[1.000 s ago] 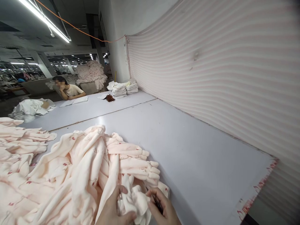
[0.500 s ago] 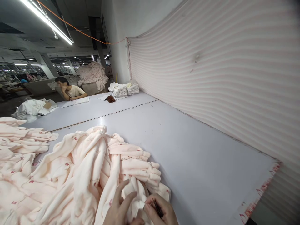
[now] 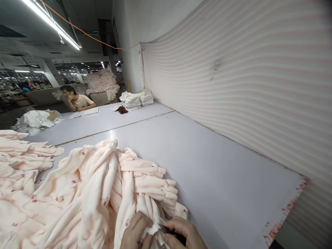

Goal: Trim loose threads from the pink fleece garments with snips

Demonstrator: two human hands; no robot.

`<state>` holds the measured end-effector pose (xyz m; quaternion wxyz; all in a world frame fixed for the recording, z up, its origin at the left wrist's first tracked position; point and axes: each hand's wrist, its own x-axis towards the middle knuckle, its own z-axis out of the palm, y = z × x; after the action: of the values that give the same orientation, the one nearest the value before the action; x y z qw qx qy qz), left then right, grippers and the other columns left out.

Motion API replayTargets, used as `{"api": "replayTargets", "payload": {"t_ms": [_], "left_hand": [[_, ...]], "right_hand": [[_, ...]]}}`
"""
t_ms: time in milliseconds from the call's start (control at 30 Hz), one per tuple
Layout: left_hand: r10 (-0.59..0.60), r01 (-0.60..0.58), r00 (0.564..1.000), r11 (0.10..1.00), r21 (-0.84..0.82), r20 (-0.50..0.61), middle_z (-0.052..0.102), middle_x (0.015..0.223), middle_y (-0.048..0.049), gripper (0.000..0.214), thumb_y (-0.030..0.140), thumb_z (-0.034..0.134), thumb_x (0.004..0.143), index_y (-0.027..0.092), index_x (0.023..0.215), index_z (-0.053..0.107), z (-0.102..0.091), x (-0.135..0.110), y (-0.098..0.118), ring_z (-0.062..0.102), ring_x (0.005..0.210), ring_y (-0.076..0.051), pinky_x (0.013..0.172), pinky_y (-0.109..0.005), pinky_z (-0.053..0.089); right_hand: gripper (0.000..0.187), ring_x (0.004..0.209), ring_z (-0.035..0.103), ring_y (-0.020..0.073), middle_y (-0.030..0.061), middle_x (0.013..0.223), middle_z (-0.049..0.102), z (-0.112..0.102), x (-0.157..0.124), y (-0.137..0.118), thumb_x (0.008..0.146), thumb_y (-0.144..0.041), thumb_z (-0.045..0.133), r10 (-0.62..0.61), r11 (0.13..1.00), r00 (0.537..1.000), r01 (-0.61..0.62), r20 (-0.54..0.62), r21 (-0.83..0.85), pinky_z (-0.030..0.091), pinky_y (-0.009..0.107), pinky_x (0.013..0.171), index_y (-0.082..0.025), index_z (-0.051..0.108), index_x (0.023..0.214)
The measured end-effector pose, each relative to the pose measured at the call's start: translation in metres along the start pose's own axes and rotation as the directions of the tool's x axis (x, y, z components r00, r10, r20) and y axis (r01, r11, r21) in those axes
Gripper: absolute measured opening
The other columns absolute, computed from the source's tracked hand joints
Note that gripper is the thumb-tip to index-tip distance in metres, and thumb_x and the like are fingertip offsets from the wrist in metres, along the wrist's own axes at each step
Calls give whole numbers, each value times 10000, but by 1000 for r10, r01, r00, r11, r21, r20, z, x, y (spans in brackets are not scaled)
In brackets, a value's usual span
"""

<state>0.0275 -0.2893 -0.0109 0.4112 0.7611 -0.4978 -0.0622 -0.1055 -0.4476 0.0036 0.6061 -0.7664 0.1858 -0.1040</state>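
The garment heap (image 3: 88, 193) fills the left of the near table (image 3: 220, 166), with a second garment pile (image 3: 23, 155) farther left, and at the heap's near right end the left hand (image 3: 137, 230) sits just beside the right hand (image 3: 185, 233), which has the snips (image 3: 175, 234) in it. Over on the far table (image 3: 109, 117), past the seam, a cloth bundle (image 3: 36, 119) lies at the left end, then a seated person (image 3: 81, 101), a thread tuft (image 3: 122, 109) and cloth stacks (image 3: 133, 102). A hanging sheet (image 3: 233, 86) runs along the right side, while a big cloth mound (image 3: 103, 83) stands behind the person.
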Motion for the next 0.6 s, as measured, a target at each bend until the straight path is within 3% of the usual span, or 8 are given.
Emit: {"api": "replayTargets", "payload": {"t_ms": [200, 400, 500, 600], "left_hand": [[30, -46, 991, 991, 123, 127, 606, 794, -5, 182, 90, 567, 773, 234, 882, 591, -10, 6, 2, 602, 698, -160, 633, -226, 457], [27, -32, 995, 998, 58, 92, 620, 829, -32, 142, 119, 573, 783, 226, 866, 615, -9, 8, 2, 623, 735, -174, 656, -241, 477], [-68, 68, 996, 998, -6, 52, 628, 857, -54, 76, 203, 576, 822, 210, 831, 651, -8, 10, 6, 622, 762, -180, 691, -251, 471], [-255, 285, 943, 951, -122, 216, 678, 769, -52, 201, 358, 586, 847, 197, 808, 701, -11, 16, 11, 635, 735, -195, 672, -252, 457]], "right_hand": [[163, 735, 661, 195, 11, 776, 732, -3, 6, -12, 709, -202, 680, 31, 985, 995, -14, 94, -171, 460, 221, 653, -260, 770, 832], [130, 713, 665, 190, 15, 751, 732, -2, 5, -3, 768, -271, 636, 18, 986, 998, -8, 56, -166, 465, 224, 648, -250, 763, 793], [199, 701, 641, 181, 5, 806, 715, 5, 5, 3, 686, -219, 678, 23, 991, 999, -27, -36, -134, 467, 217, 635, -235, 704, 882], [55, 646, 598, 164, -8, 714, 658, 15, 13, 8, 733, -207, 616, -24, 991, 988, 3, -153, -137, 451, 220, 607, -214, 636, 784]]}}
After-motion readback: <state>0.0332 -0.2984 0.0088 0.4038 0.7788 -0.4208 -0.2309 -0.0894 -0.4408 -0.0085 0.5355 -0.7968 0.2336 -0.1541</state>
